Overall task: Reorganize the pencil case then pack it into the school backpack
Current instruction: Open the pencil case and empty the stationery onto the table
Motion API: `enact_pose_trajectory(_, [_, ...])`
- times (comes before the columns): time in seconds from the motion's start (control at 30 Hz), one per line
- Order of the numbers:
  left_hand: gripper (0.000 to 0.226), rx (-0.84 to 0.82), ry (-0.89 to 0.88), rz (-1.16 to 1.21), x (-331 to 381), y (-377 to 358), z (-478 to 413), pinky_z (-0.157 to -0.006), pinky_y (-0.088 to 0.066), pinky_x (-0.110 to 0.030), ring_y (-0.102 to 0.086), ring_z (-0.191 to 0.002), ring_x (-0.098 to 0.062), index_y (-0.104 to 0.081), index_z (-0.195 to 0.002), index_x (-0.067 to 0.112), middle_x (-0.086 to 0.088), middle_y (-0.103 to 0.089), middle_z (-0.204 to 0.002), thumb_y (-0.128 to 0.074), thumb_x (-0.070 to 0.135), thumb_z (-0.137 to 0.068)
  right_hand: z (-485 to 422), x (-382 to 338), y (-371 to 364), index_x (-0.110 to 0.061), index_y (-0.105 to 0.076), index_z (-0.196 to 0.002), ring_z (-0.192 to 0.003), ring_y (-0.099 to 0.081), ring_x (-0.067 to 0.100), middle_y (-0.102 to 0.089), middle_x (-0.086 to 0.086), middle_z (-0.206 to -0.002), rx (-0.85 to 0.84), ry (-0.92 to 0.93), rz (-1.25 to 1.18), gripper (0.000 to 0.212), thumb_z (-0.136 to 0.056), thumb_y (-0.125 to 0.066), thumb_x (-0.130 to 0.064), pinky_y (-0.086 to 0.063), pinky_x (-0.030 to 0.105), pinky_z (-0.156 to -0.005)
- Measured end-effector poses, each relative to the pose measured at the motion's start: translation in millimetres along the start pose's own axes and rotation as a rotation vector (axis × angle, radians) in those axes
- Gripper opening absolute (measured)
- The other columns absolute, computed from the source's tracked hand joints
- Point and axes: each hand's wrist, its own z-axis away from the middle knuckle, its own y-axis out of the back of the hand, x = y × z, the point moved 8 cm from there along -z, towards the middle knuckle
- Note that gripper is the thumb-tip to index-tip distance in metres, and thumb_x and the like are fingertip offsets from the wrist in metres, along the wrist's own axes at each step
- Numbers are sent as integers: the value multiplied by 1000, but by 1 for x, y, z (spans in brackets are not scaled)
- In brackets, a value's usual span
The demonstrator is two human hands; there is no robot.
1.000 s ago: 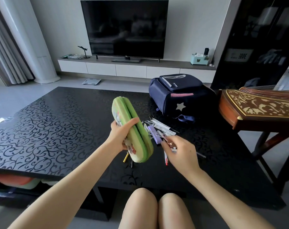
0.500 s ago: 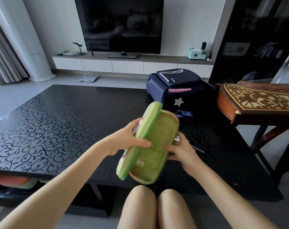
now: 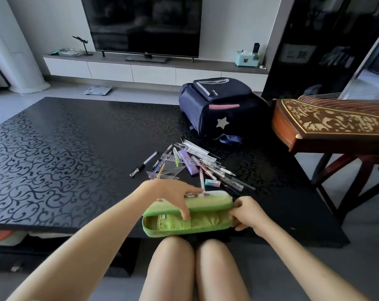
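The green pencil case [image 3: 208, 222] lies open lengthwise at the table's near edge, its lid raised a little. My left hand [image 3: 173, 195] grips the lid, fingers reaching down into the opening. My right hand [image 3: 247, 212] holds the case's right end. Behind the case a heap of pens, clear rulers, a purple box and an eraser [image 3: 192, 165] is spread on the table. One black pen [image 3: 144, 164] lies apart to the left. The navy backpack [image 3: 219, 109] with a white star stands at the table's far right.
The black patterned table [image 3: 54, 159] stretches wide to the left. A carved wooden zither on a stand [image 3: 331, 124] sits close at the right. A TV unit [image 3: 153, 68] lines the far wall. My knees are below the table edge.
The case went from upright in my left hand to lying flat and open at the table edge. My right hand moved from the pen heap onto the case's right end.
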Motion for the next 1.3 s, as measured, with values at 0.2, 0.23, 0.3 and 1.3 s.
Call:
enact_pose_trajectory(0.2, [76,83,-5,140,-39,-15,1,-108,-32,-29,-45,-125,-11,-32,-136,46,11,-46,-140,-59,71,-69,-23,8,3,-14,-62,-72,-63,-60,16,-64,3,-75,-123,-8,149,24,-91,-47,-17,-49,24,-53])
enact_pose_trajectory(0.23, [65,152,17,174,-49,-9,3,-104,-37,-28,-52,-118,-13,-40,-132,45,7,-53,-134,-54,70,-74,-30,2,12,-15,-62,-70,-65,-61,17,-65,3,-76,-58,22,160,26,-91,-48,-20,-48,25,-54])
enact_pose_trajectory(0.3, [40,369,99,164,-72,11,7,-93,-43,-27,-58,-104,-15,-56,-123,31,4,-62,-121,-51,50,-88,-40,-18,27,-19,-65,-69,-73,-63,18,-68,1,-80,95,127,243,24,-89,-52,-22,-50,30,-63])
enact_pose_trajectory(1.3, [58,612,334,-208,-191,61,-52,-83,-48,-40,-39,-114,-30,-35,-138,33,-9,-38,-129,-53,13,-87,-152,-83,11,-19,-57,-98,-99,-50,23,-49,-1,-98,178,535,810,14,-86,-62,-23,-33,29,-68])
